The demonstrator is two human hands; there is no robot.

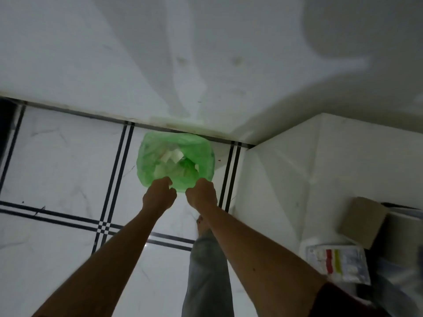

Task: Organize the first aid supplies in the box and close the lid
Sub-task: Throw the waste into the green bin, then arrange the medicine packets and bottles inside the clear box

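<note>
Green film of a bin liner [148,161] on the tiled floor [57,156] is pinched at its near rim by the left hand [159,196] and the right hand [202,194], both closed on it. Thin and slack, it would likely tear if tugged. First aid packets [338,261] lie at lower right beside a cardboard box [361,221].

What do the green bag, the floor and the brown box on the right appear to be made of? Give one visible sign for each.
Green bag: thin, translucent plastic film; it crinkles and pale scraps show through.
Floor: glossy, marble-look tile, probably ceramic or stone; grey veins and reflections.
Brown box: likely matte cardboard; flat brown faces.
</note>
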